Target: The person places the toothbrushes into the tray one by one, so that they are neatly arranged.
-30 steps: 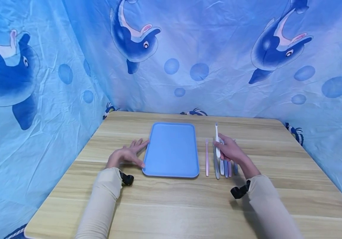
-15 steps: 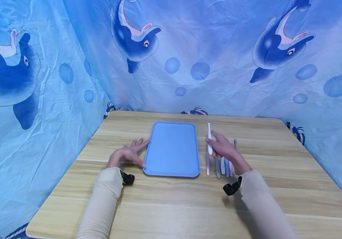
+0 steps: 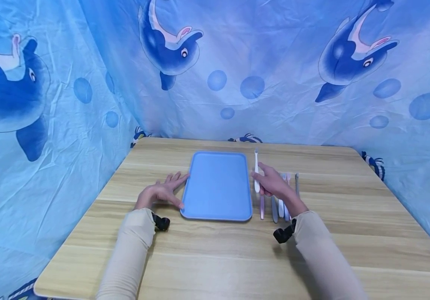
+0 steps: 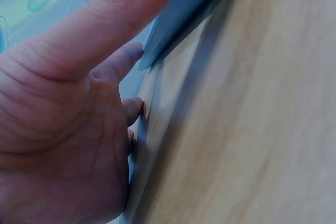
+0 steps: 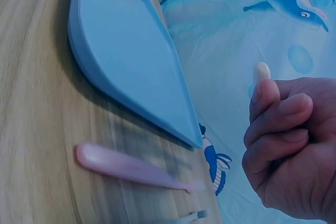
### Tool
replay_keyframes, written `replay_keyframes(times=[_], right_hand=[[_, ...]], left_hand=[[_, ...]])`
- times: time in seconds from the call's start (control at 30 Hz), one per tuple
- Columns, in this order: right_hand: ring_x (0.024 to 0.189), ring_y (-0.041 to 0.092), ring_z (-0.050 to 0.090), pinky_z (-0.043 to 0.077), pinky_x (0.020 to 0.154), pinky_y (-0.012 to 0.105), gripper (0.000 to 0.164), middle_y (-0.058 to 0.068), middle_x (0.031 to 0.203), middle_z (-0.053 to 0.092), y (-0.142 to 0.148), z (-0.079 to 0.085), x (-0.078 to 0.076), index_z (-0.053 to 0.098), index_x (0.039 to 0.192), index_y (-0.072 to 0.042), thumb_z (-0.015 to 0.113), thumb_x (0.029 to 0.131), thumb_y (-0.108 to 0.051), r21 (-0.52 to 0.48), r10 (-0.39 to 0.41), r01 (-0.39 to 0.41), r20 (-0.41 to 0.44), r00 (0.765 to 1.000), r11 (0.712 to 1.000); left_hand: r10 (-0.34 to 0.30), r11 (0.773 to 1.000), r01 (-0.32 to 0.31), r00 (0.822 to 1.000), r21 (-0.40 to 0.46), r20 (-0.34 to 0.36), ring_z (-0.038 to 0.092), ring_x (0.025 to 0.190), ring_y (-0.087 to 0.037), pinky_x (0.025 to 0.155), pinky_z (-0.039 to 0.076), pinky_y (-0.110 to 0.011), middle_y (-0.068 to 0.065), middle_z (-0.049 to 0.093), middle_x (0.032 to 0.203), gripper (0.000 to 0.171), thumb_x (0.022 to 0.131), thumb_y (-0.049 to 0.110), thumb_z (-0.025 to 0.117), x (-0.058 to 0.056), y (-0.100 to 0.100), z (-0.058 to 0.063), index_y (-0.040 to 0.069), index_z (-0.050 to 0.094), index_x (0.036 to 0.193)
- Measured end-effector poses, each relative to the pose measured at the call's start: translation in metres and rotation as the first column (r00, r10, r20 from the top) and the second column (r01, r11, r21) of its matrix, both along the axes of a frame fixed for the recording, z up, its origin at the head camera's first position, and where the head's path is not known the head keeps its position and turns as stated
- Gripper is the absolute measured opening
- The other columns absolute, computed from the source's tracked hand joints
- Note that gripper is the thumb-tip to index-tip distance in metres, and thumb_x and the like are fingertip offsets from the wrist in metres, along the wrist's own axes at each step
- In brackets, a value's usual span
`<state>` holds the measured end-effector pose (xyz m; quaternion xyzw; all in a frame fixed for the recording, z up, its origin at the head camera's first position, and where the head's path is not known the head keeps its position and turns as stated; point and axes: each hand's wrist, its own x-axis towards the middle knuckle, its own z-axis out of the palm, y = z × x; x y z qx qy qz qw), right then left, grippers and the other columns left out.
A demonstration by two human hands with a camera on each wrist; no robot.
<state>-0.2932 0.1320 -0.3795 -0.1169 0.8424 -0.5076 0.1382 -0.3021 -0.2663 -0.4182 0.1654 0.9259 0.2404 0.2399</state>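
Observation:
A flat blue tray (image 3: 216, 187) with a low rim lies on the wooden table. My left hand (image 3: 163, 193) has its fingers spread, with thumb and fingertips at the tray's left rim; in the left wrist view the thumb (image 4: 105, 24) reaches to the tray's side (image 4: 184, 11). My right hand (image 3: 272, 181) pinches a white toothbrush (image 3: 256, 171), bristle end pointing away, just past the tray's right edge. In the right wrist view only the white handle end (image 5: 261, 71) shows above the curled fingers. Below it lies a pink toothbrush (image 5: 131, 167) on the table.
Several more toothbrushes lie side by side right of the tray, partly hidden under my right hand and forearm; a grey one (image 3: 297, 183) is the farthest right. A blue dolphin-print curtain (image 3: 230, 66) closes off the table's back and sides.
My right hand has carried the white toothbrush leftward from above the row of toothbrushes to near the tray's right edge. The left hand has stayed at the tray's left rim.

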Motion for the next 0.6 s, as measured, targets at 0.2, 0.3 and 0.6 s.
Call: replay_keyframes(times=[0.2, 0.3, 0.6], right_hand=[[0.035, 0.005, 0.041, 0.032, 0.036, 0.021, 0.072, -0.005, 0.045, 0.051, -0.011, 0.000, -0.002, 0.007, 0.161, -0.003, 0.047, 0.106, -0.028, -0.020, 0.013, -0.013, -0.003, 1.000, 1.000], [0.035, 0.005, 0.040, 0.031, 0.036, 0.021, 0.072, -0.005, 0.045, 0.051, -0.016, 0.000, -0.002, 0.007, 0.161, -0.003, 0.047, 0.106, -0.028, -0.027, 0.010, -0.010, 0.002, 1.000, 1.000], [0.038, 0.010, 0.044, 0.034, 0.037, 0.021, 0.069, -0.003, 0.047, 0.052, -0.029, -0.003, -0.003, 0.012, 0.161, -0.006, 0.047, 0.106, -0.027, -0.008, 0.007, -0.007, -0.006, 1.000, 1.000]], left_hand=[[0.007, 1.000, -0.007, 1.000, 0.012, 0.007, -0.019, 0.153, -0.048, 0.114, -0.012, -0.078, -0.020, -0.014, 0.168, 0.132, 0.067, 0.056, 0.086, 0.001, -0.001, 0.002, 0.023, 0.001, 0.163], [0.007, 1.000, -0.007, 1.000, 0.012, 0.009, -0.019, 0.153, -0.048, 0.114, -0.012, -0.078, -0.020, -0.015, 0.168, 0.132, 0.067, 0.055, 0.087, 0.002, 0.000, 0.003, 0.023, 0.001, 0.163], [0.003, 1.000, -0.003, 1.000, 0.003, 0.004, -0.020, 0.153, -0.047, 0.115, -0.013, -0.077, -0.019, -0.014, 0.169, 0.132, 0.067, 0.056, 0.086, 0.002, 0.000, 0.002, 0.024, 0.002, 0.163]])
